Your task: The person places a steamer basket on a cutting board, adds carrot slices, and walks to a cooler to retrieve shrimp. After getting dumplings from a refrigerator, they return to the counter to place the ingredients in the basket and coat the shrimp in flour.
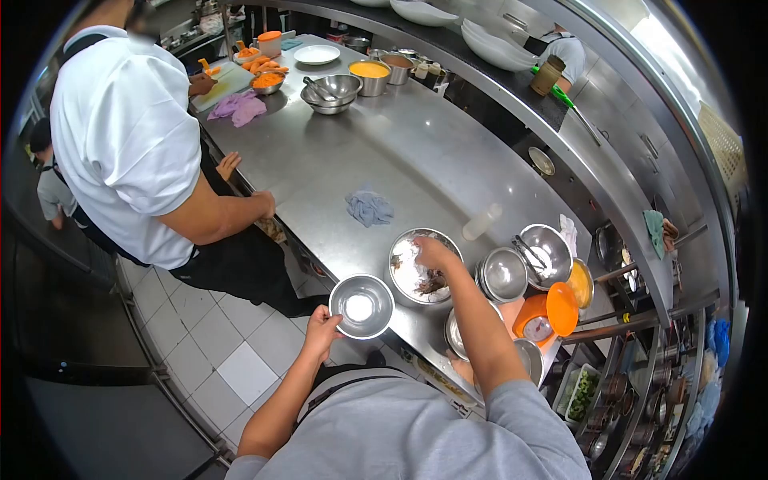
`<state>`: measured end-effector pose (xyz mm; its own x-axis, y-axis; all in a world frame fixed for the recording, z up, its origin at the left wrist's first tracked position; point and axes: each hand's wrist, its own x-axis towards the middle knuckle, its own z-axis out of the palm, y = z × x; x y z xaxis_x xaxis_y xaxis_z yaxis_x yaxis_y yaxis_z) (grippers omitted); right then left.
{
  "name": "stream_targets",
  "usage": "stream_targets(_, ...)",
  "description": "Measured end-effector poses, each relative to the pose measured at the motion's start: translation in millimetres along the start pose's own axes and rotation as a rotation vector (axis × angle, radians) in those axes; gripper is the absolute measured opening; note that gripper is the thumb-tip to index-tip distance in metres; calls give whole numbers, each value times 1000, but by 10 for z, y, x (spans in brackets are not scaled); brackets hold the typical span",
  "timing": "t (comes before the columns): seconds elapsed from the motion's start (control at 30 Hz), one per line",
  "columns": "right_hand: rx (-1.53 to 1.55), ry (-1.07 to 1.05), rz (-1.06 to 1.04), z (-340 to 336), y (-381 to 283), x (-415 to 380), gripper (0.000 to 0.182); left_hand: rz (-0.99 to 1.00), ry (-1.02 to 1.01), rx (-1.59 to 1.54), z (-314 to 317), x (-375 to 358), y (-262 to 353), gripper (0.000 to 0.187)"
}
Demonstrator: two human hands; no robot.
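My left hand (322,330) grips the rim of a shiny metal bowl (337,309), held at the table's front edge. The bowl looks empty. To its right, a larger metal bowl (393,270) on the steel table holds white powder (406,260) and some dark brownish pieces (433,282). My right hand (433,253) reaches down into this larger bowl; its fingertips are hidden, and what they touch is unclear. A crumpled blue-grey cloth (370,208) lies behind the bowls, and a clear bottle (482,222) is to the right of it.
Stacked metal bowls (504,274), a bowl with a utensil (543,256) and an orange container (547,314) crowd the right. A co-worker in white (132,144) stands at the left edge. Far back are a yellow-filled pot (371,78) and a white plate (317,54).
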<state>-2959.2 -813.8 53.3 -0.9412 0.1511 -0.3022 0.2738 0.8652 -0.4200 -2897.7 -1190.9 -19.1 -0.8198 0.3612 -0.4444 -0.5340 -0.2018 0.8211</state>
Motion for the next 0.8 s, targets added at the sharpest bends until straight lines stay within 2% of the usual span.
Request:
stream_targets(0.07, -34, -52, -11, -50, -69, -64, 63, 1, -1, -43, 14, -38, 24, 16)
stream_targets(0.13, 45, 125, -68, -107, -43, -128, 61, 11, 0, -40, 13, -55, 66, 16)
stream_targets(0.17, 45, 123, -69, -159, -14, -159, 61, 18, 1, -37, 11, -63, 82, 16)
stream_targets(0.23, 155, 181, -93, -405, -144, -348, 48, 34, 6, -55, 4, -86, 132, 14)
stream_targets(0.27, 237, 178, -10, -513, -231, -453, 43, 50, 9, -72, 6, -95, 161, 13)
stream_targets(0.3, 238, 178, -5, -513, -210, -472, 43, 45, 7, -70, 18, -114, 192, 13)
stream_targets(0.37, 427, 185, 69, -537, -157, -531, 57, 44, 40, -96, 65, -131, 273, 9)
stream_targets(0.47, 406, 277, 86, -178, -140, -560, 62, 53, 29, -98, 69, -80, 276, 8)
stream_targets(0.5, 259, 255, 90, 108, 107, -403, 67, 56, 29, -99, 76, -83, 275, 8)
stream_targets(0.6, 223, 220, 72, 210, 109, -365, 67, 49, 23, -83, 95, -98, 293, 9)
stream_targets(0.67, 528, 267, 119, 111, -7, -457, 61, 45, 20, -94, 101, -123, 301, 9)
stream_targets(0.8, 436, 341, 62, 293, 157, -376, 56, 50, 21, -92, 148, -119, 334, 11)
